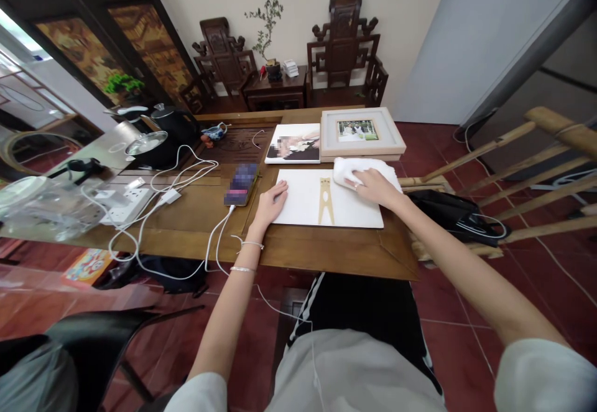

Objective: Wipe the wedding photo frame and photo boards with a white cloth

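Observation:
A white board (303,197) lies flat near the front edge of the wooden table. On it rests a pale wooden cut-out (325,203) with two ears at the top and two splayed legs. My left hand (272,203) lies on the board's left edge, fingers together and flat, holding nothing. At the board's upper right, my right hand (370,186) grips a folded white cloth (345,168), which covers that corner. Behind the board are a white-edged photo panel (293,144) and a light wooden picture frame (329,129) with a photo inside.
Left of the board a phone (241,183) is plugged into a white cable. A white power strip (125,205), tangled cables, a lidded black pot (156,155) and a clear plastic container (56,210) occupy the table's left. A bamboo chair (536,169) stands right.

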`<state>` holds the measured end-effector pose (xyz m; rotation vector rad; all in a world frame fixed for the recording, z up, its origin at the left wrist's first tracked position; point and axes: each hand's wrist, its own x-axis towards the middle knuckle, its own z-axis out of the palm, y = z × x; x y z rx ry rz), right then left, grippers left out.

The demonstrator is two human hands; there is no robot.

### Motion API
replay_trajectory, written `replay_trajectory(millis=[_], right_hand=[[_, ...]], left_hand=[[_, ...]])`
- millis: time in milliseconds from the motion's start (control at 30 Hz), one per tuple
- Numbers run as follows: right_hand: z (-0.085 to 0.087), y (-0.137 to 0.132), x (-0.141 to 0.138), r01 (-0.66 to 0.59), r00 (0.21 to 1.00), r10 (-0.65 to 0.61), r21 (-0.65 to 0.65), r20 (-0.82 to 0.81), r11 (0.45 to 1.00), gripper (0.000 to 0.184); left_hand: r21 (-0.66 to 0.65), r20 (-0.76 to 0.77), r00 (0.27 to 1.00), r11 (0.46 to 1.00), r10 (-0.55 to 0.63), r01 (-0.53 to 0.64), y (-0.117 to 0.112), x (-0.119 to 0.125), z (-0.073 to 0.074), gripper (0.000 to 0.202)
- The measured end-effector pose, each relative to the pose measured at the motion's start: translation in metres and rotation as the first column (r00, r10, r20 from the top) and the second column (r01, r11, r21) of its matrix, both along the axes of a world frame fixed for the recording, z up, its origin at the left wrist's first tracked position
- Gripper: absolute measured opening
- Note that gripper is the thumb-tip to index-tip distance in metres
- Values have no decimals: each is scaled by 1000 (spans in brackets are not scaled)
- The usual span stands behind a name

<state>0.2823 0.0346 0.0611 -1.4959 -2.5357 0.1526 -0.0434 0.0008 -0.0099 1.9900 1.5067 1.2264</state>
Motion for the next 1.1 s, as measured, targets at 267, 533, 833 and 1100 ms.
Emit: replay_trajectory(millis=[267,533,833,1100], right_hand=[[-2,-104,31,-245,969,245,-11,-30,969,28],[-2,-90,33,-236,972,236,-52,-5,970,28],[3,20,20,-50,998,49,-28,-29,998,37],[8,25,17,-47,986,41,-32,-160,998,43]], left_hand=[[11,-5,1000,1000,-1,1,1,0,-1,29],[1,-1,1000,1000,1,-1,1,0,0,28],[6,-14,1000,1000,0,1,-1,0,1,29],[24,-37,999,1000,-12,13,-1,1,3,34]])
